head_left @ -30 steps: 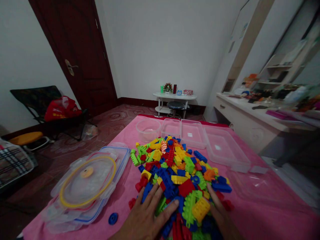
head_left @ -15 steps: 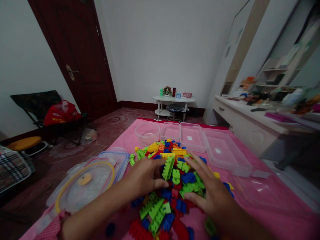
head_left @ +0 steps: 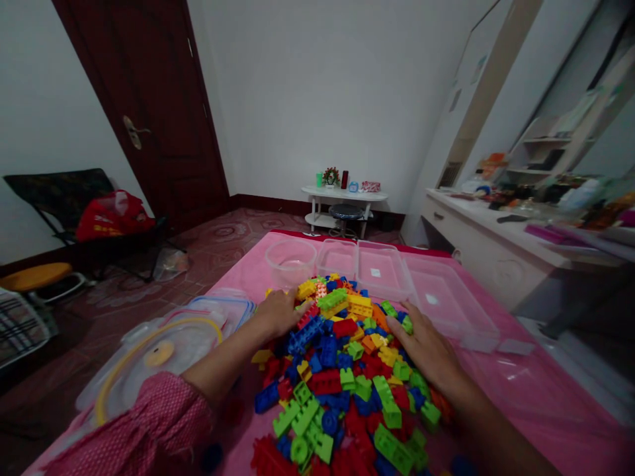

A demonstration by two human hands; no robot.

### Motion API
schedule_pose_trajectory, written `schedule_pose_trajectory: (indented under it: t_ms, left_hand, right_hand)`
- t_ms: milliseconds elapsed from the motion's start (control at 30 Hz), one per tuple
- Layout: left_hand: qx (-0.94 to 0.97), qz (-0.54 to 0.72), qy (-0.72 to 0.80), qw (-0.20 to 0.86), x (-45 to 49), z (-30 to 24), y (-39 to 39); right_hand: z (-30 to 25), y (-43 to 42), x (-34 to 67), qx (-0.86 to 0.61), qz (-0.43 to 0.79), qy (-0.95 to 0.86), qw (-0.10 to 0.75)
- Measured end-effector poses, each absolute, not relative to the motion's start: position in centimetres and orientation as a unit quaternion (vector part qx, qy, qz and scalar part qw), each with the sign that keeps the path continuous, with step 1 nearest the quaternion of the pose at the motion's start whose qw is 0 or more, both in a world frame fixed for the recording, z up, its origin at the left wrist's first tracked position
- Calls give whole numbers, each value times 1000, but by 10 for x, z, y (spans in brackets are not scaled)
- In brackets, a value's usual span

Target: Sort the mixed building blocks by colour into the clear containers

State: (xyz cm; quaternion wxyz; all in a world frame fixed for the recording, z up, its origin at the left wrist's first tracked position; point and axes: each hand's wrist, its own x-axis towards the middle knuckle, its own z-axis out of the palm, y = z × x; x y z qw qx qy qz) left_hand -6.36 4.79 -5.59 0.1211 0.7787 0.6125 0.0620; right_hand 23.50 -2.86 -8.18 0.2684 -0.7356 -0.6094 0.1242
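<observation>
A heap of toy building blocks (head_left: 342, 344) in red, blue, green, yellow and orange spreads over the pink-covered table (head_left: 243, 264). At the heap's left edge, my left hand (head_left: 278, 312) rests against the blocks, fingers stretched out and partly hidden behind them. On the opposite side, my right hand (head_left: 426, 344) lies along the pile with its fingers spread, touching green and blue blocks. Neither hand has a block lifted. Some green blocks (head_left: 305, 416) lie close to my body, below the main heap.
Beyond the heap stand a round clear tub (head_left: 291, 254) and several clear rectangular boxes (head_left: 381, 268). Stacked lids (head_left: 159, 360) lie at the left. A cluttered dresser (head_left: 496, 231) flanks the right side; a small white table (head_left: 342, 193) stands by the wall.
My hands have moved apart and slightly away from me, to the heap's two sides. The blocks between them are now spread out, and more of them show near me.
</observation>
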Motion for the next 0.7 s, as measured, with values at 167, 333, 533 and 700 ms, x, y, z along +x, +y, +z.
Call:
schedule_pose_trajectory:
  t_ms: [167, 333, 533, 700]
  left_hand:
    - [804, 81, 559, 189, -51, -50, 36]
    - [811, 141, 466, 326, -42, -35, 24]
    - [833, 158, 429, 310, -46, -21, -16]
    - [836, 188, 499, 131, -96, -36, -71]
  right_hand:
    - [-86, -19, 232, -662, 293, -546, 422]
    - [-78, -25, 204, -536, 507, -462, 493]
    - [-30, -62, 191, -501, 412, -634, 421]
    - [-51, -129, 239, -582, 149, -747, 284]
